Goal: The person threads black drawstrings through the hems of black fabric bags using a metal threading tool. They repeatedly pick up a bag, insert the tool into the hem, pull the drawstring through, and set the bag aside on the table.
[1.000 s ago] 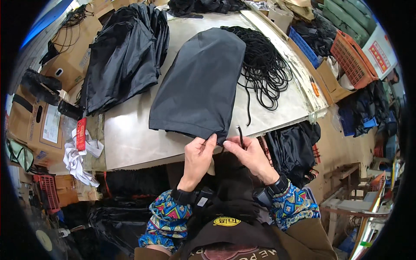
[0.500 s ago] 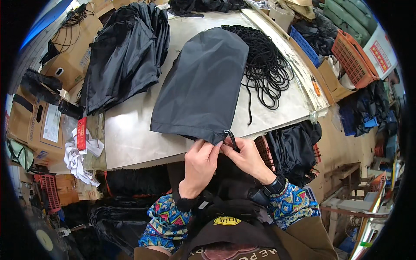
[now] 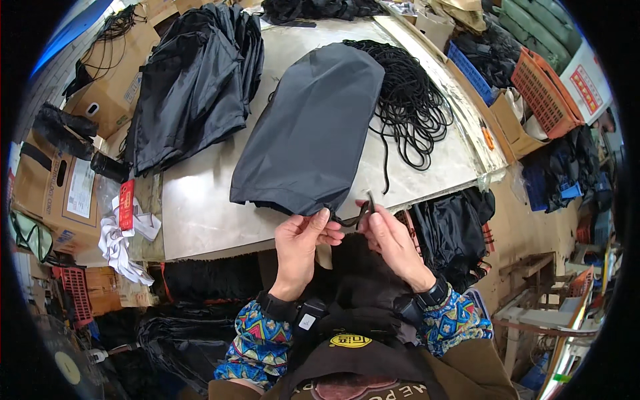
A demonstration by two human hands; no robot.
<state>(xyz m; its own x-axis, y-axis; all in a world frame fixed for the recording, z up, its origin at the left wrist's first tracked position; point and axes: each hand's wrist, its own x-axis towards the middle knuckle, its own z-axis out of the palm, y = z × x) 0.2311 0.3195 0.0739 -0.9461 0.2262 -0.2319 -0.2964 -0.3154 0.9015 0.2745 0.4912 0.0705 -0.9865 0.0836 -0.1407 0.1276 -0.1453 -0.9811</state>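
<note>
A black fabric bag [image 3: 310, 123] lies flat on the table, its hemmed opening toward me at the table's front edge. My left hand [image 3: 298, 250] pinches the right corner of that hem between thumb and fingers. From this corner a short black cord [image 3: 348, 223] runs across to my right hand [image 3: 397, 247], which grips it between thumb and forefinger. A thin shiny piece [image 3: 371, 197] sticks up from the right fingertips; its kind is too small to tell. A loose pile of black cord [image 3: 413, 100] rests beside the bag on its right.
More black bags [image 3: 193, 87] are heaped on the table's left. An orange basket [image 3: 543, 90] and a blue crate [image 3: 470, 72] stand at the far right. Black fabric [image 3: 450, 233] fills a basket below the table's right edge. White strips [image 3: 123, 243] hang at the left.
My hands have come apart, the right moving to the right with the cord, which now spans between them. The bag's near corner has gathered and shifted slightly left.
</note>
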